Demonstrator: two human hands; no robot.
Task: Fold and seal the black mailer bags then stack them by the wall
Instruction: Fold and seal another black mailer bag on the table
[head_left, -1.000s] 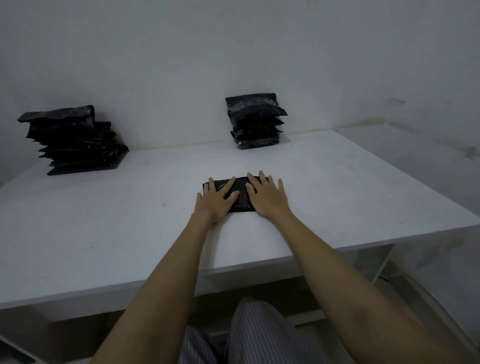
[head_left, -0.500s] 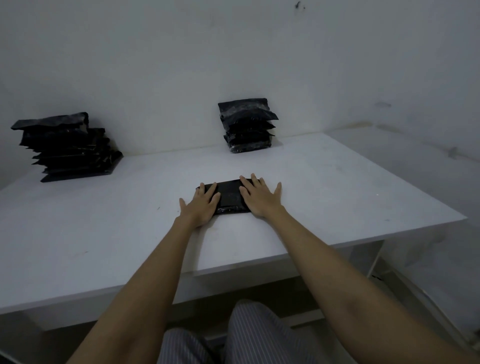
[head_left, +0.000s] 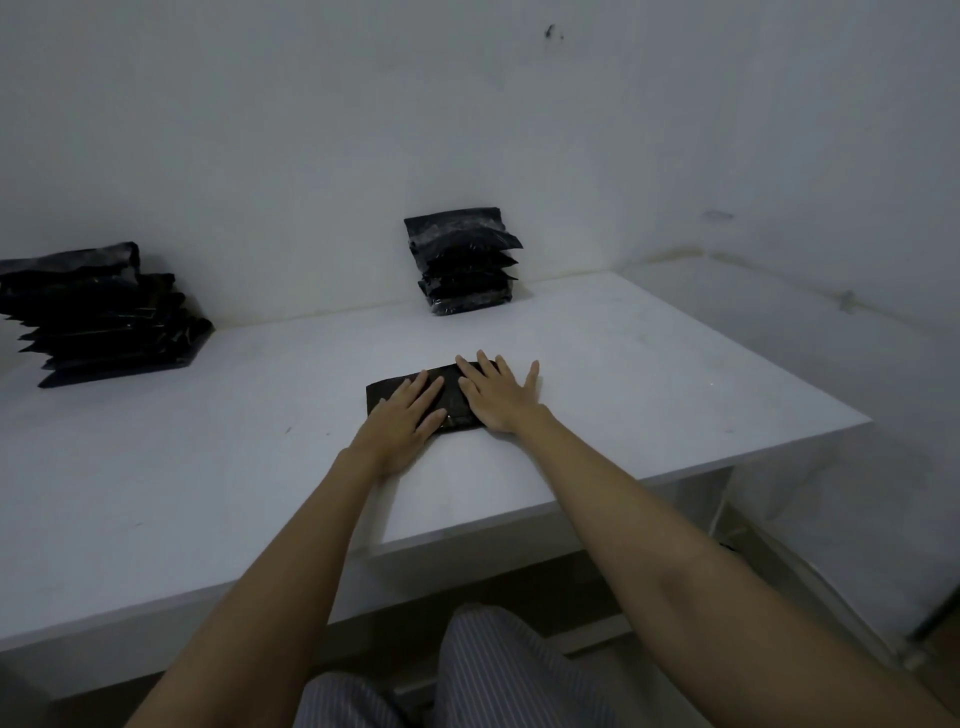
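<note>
Both hands press flat, fingers straight and spread, on the folded bag (head_left: 451, 402) mid-table (head_left: 649, 374): left hand (head_left: 402, 422) on its left half, right hand (head_left: 501, 397) on its right.

The bag (head_left: 415, 397) under the hands looks like thin black plastic film, smooth, with a faint sheen and small glints near its near edge. The stack (head_left: 465, 267) by the wall (head_left: 311, 130) is the same black film, glossier, its top bag crinkled and catching grey light. The left pile (head_left: 104, 317) is black plastic too, with thin shiny lines along its edges. The worktop (head_left: 649, 374) is a smooth, matt white board with a few small scuffs. The wall is matt white paint, slightly stained. The trousers (head_left: 493, 670) are soft striped cloth.
</note>
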